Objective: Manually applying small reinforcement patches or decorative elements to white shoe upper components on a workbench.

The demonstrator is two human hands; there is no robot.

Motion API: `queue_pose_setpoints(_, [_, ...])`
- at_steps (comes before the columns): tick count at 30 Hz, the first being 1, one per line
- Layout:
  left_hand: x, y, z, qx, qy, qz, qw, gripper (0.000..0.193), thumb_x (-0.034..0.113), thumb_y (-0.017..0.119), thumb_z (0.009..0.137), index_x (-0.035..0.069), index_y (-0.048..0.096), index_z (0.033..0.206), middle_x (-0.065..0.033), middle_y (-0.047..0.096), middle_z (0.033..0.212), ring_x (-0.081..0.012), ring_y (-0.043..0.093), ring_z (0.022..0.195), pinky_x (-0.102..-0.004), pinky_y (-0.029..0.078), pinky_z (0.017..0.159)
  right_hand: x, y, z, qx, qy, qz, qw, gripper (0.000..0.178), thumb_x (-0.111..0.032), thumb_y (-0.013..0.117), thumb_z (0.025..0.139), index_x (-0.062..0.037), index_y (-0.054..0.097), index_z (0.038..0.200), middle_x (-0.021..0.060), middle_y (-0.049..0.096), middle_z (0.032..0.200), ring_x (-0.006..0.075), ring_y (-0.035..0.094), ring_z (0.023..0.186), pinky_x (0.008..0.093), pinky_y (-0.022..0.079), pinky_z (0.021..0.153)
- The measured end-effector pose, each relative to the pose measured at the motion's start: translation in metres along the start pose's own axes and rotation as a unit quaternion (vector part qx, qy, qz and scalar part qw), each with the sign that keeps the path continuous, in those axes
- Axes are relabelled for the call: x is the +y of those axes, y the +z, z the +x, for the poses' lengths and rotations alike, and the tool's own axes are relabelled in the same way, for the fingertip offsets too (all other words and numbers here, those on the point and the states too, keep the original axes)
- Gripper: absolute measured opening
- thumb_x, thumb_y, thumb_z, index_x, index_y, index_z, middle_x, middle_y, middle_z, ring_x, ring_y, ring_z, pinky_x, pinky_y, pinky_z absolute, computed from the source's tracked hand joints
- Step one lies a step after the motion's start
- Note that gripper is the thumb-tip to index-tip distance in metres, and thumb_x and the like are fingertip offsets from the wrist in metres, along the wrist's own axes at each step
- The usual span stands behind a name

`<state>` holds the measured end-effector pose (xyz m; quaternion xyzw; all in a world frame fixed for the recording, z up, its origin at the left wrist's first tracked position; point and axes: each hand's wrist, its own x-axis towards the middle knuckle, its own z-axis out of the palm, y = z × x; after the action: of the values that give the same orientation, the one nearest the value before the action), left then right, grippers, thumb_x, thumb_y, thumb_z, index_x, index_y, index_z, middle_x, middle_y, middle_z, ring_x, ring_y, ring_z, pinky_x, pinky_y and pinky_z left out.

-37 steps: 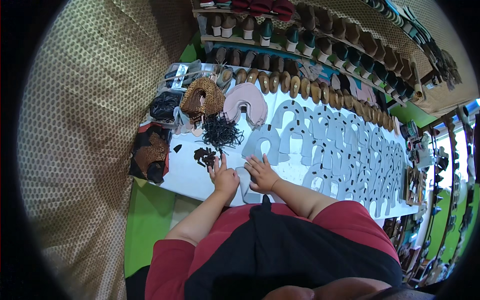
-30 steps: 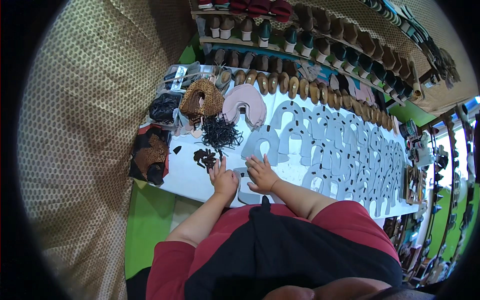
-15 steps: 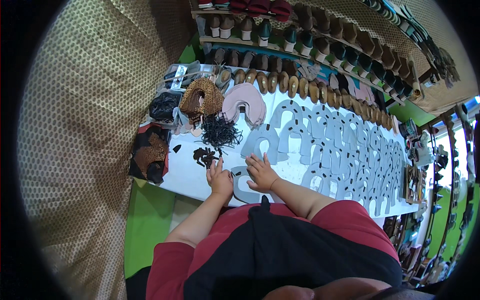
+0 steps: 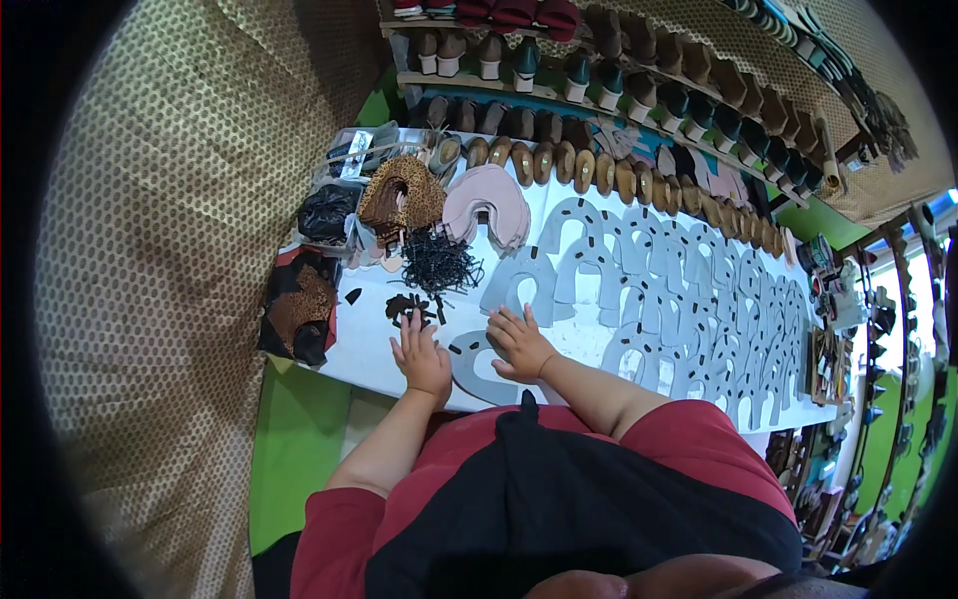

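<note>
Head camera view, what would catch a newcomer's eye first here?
Most striking are the rows of grey horseshoe-shaped cutouts spread over the white table, running away to the right. Both hands press one grey cutout at the near edge, left hand beside right hand. Behind, shelves of shoes line the wall.

A grey horseshoe-shaped cut piece (image 4: 477, 367) lies flat on the white table (image 4: 379, 349), at the table's near edge, its curved end toward that edge and its two arms pointing away across the table. It looks thin and stiff, matte grey. A small dark tab (image 4: 455, 350) sits on its left arm. Just left of the grey piece, a loose cluster of small black cut tabs (image 4: 407, 304) is scattered flat on the table.
</note>
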<state>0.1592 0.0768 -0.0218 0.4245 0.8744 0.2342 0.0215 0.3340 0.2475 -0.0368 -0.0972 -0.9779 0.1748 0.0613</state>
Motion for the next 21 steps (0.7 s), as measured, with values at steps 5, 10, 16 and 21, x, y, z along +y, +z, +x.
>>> queue_pose_setpoints(5, [0.003,-0.005,-0.003,-0.163,0.283,0.069,0.943,0.058,0.031,0.058,0.089,0.007,0.048,0.141,-0.0164,0.036,0.156,-0.0290,0.031,0.147,-0.0599,0.013,0.118,0.005,0.008,-0.001,0.013,-0.007,0.010,1.000,0.080,-0.050,0.061,0.083,-0.0095,0.040,0.148,0.0140,0.034,0.155,0.0335,0.023,0.149,0.0665,0.008,0.116])
queue_pose_setpoints(10, [0.014,0.011,-0.018,-0.262,0.202,0.098,0.939,0.081,0.049,0.057,0.091,0.004,0.030,0.153,-0.0152,0.025,0.161,-0.0307,0.021,0.150,-0.0545,0.012,0.120,0.006,0.011,-0.002,0.021,-0.003,0.011,1.000,0.079,-0.053,0.059,0.084,-0.0127,0.039,0.149,0.0134,0.033,0.156,0.0330,0.024,0.148,0.0671,0.008,0.116])
queue_pose_setpoints(16, [0.020,-0.002,-0.012,-0.318,0.187,0.132,0.920,0.087,0.052,0.055,0.092,0.006,0.021,0.156,-0.0131,0.010,0.166,-0.0295,0.010,0.153,-0.0575,0.008,0.120,0.005,0.012,-0.001,0.034,-0.006,-0.006,0.999,0.080,-0.054,0.061,0.083,-0.0132,0.040,0.149,0.0139,0.036,0.155,0.0341,0.025,0.148,0.0681,0.008,0.115])
queue_pose_setpoints(21, [-0.015,-0.010,-0.015,-0.307,0.195,0.129,0.922,0.086,0.053,0.055,0.091,0.011,0.019,0.157,-0.0128,0.008,0.166,-0.0306,0.009,0.153,-0.0636,0.005,0.117,-0.001,0.011,-0.001,0.047,0.007,-0.031,0.998,0.078,-0.055,0.061,0.084,-0.0153,0.041,0.148,0.0136,0.035,0.155,0.0349,0.024,0.148,0.0688,0.010,0.114])
